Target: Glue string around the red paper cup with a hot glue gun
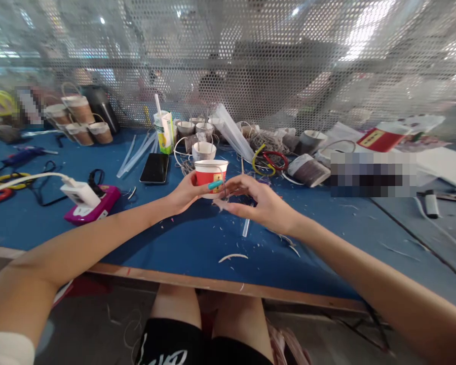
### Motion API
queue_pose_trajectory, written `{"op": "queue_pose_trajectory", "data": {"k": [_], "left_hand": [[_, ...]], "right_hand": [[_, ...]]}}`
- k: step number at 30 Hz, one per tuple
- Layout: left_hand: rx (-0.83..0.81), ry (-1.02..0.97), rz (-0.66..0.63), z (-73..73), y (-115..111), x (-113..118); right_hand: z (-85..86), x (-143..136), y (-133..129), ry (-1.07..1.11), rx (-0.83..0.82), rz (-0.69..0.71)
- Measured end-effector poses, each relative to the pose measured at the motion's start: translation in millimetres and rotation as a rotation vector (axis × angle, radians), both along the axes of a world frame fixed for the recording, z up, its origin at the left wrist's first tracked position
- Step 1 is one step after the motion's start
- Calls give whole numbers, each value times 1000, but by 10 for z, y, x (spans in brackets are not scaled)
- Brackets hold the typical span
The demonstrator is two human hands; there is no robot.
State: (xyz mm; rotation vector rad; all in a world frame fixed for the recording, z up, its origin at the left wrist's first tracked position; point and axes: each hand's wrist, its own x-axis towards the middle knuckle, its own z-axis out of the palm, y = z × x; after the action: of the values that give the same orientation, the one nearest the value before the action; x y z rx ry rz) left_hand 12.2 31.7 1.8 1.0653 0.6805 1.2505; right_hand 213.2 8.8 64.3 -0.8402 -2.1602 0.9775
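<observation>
A small red paper cup (204,177) with a white rim and a yellow label stands upright in the middle of the view. My left hand (190,193) is closed on its left side, the thumb with a turquoise nail lying across the front. At the cup's right side is my right hand (251,197), fingers curled and thumb apart from them. A thin cord and a wispy, pale scrap show by its fingertips; whether they are gripped is too small to tell.
Behind the cup stand several white cups (204,151), a drink carton (164,133) and a black phone (154,168). A purple power strip (108,203) lies left, a brown-wrapped cup (309,170) right. Scraps litter the blue table (197,248) before a perforated metal screen.
</observation>
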Motion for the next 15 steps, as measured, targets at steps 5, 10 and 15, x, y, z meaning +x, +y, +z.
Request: {"op": "queue_pose_trajectory", "data": {"k": [5, 10, 15], "left_hand": [[19, -7, -13, -26, 21, -7], [9, -4, -107, 1, 4, -23], [-9, -3, -117, -3, -9, -54]], "right_hand": [[3, -52, 44, 87, -180, 35], [-2, 63, 175, 401, -296, -23], [-80, 97, 236, 410, -330, -58]]}}
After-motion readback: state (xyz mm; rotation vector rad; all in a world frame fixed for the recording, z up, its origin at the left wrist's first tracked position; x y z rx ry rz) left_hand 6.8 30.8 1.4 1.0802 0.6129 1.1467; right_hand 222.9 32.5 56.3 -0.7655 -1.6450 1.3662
